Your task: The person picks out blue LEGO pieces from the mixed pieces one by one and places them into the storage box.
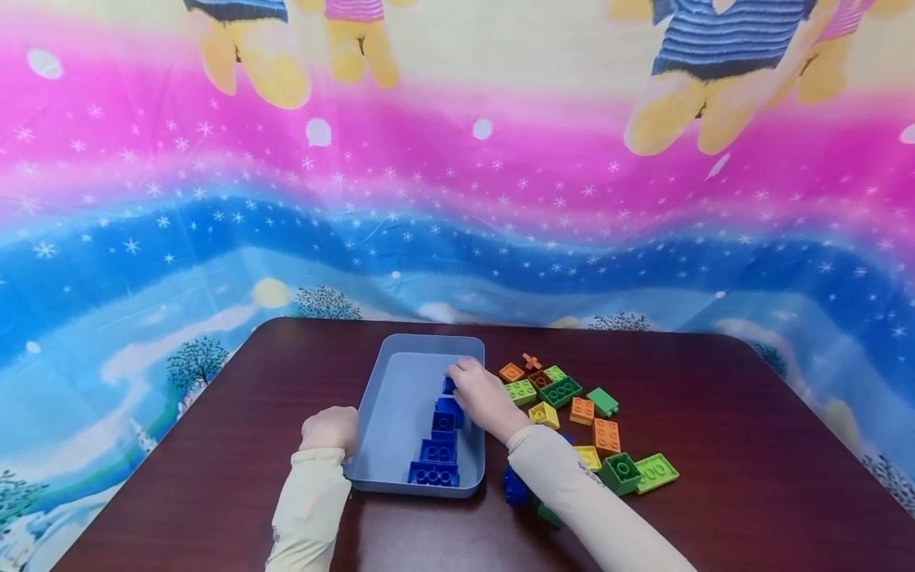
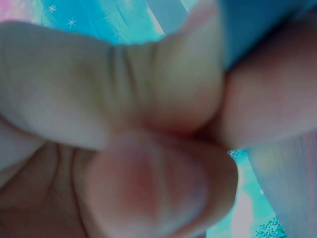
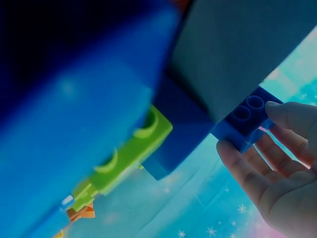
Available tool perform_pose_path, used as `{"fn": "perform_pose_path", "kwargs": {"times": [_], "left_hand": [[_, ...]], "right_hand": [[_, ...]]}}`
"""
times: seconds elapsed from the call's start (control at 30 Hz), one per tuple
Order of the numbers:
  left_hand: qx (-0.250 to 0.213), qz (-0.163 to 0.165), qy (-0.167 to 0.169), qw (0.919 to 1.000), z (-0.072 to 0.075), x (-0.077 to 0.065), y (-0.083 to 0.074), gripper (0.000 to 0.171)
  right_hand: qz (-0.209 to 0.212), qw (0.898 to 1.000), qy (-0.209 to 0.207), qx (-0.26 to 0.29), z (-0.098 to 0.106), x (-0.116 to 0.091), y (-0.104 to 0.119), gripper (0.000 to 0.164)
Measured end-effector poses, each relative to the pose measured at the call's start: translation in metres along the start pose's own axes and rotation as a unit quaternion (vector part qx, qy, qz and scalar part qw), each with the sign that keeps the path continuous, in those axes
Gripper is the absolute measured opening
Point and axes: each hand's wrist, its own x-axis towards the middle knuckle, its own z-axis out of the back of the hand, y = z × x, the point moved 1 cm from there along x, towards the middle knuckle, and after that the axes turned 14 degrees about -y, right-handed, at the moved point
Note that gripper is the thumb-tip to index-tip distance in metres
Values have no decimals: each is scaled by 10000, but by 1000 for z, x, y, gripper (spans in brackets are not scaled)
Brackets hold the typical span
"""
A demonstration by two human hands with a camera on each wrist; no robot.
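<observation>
A grey-blue tray (image 1: pixel 400 373) lies on the table, with several blue bricks (image 1: pixel 438 451) lined up in a column along its right side. At the far end of that column, my right hand (image 1: pixel 482 395) holds a blue brick (image 3: pixel 247 116) between thumb and fingers. The studs of this brick show in the right wrist view. At the tray's left wall is my left hand (image 1: pixel 330 430), its fingers curled. Close up in the left wrist view, thumb and finger pinch the tray wall (image 2: pixel 255 32).
Right of the tray lie loose bricks: orange (image 1: pixel 607 436), dark green (image 1: pixel 620 473), light green (image 1: pixel 656 473) and yellow (image 1: pixel 544 415). More blue bricks (image 1: pixel 515 486) sit partly behind the right sleeve (image 1: pixel 572 492). A patterned cloth (image 1: pixel 457 199) hangs behind the table (image 1: pixel 715 413).
</observation>
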Motion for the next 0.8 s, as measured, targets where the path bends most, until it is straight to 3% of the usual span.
{"fn": "perform_pose_path", "kwargs": {"times": [0.47,0.8], "left_hand": [[30,4,75,10000,1,-1,-1,16],[6,12,79,10000,1,-1,-1,17]], "right_hand": [[-166,9993,346,12,-8,-1,5,19],[-46,9969,770,-155,-15,1,3,14]]}}
